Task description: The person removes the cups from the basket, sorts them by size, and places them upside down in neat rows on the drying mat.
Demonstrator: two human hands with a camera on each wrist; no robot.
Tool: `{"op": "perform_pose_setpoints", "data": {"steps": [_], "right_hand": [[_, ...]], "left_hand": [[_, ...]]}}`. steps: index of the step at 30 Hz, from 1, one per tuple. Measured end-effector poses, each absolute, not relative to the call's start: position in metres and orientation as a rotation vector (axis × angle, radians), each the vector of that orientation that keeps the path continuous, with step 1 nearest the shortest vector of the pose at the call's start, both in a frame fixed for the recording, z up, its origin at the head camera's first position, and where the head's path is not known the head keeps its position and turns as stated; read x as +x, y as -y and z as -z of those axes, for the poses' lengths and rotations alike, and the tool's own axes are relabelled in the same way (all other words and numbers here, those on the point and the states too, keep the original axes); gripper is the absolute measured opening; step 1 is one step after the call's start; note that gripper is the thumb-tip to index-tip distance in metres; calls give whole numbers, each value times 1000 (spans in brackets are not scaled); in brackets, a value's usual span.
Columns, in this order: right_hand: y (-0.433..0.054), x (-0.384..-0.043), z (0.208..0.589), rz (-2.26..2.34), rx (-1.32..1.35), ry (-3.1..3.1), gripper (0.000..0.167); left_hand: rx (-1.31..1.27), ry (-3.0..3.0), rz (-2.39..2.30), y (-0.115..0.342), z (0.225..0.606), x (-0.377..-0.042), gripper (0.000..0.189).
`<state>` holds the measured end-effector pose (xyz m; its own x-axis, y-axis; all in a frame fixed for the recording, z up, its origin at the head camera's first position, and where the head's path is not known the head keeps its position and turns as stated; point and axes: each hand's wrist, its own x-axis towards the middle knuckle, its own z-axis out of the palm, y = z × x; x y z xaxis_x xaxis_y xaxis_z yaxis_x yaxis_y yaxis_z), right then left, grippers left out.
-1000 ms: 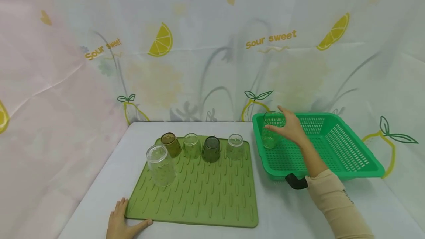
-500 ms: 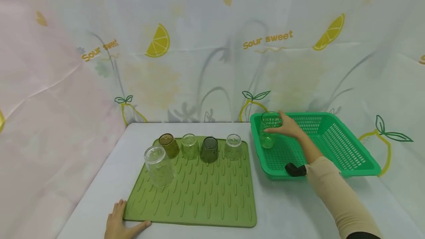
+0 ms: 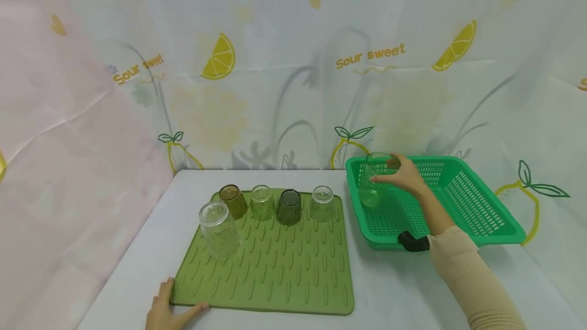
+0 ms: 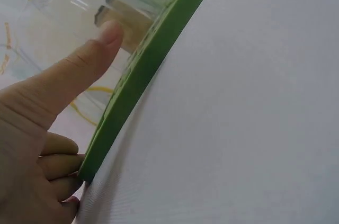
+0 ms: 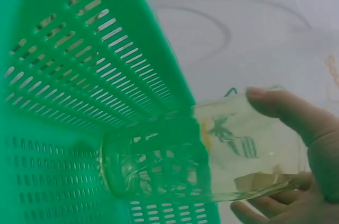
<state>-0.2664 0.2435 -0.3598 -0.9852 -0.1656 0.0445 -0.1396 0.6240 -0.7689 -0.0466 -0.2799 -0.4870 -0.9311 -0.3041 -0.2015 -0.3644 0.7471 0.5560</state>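
At the left of the green basket, my right hand grips a tall clear glass near its rim. The glass leans a little to the right, its base low inside the basket. In the right wrist view, thumb and fingers lie on opposite sides of this glass. My left hand rests at the near left corner of the green drying mat, thumb spread along the front edge. In the left wrist view, fingertips touch the mat's corner.
On the mat, a tall clear glass stands upside down at left. Behind it stand an amber glass, a pale green-looking glass, a dark grey glass and a clear glass. A printed curtain hangs behind the table.
My right hand has closed around the glass in the basket, and the glass has gone from nearly upright to leaning right. The left hand stays at the mat's corner.
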Motion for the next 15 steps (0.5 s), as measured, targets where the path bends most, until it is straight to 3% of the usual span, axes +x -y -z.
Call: {"op": "perform_pose_setpoints", "data": {"steps": [4, 9, 15], "right_hand": [[-245, -250, 349, 1422, -254, -2806, 101], [-246, -232, 343, 1570, -300, -2804, 97], [-240, -204, 338, 1854, -447, -2698, 87]], "left_hand": [[-609, -2925, -1010, 271, 480, -44, 113], [-615, -3258, -1236, 250, 464, -40, 90], [-295, -3212, -1748, 227, 437, -46, 53]]}}
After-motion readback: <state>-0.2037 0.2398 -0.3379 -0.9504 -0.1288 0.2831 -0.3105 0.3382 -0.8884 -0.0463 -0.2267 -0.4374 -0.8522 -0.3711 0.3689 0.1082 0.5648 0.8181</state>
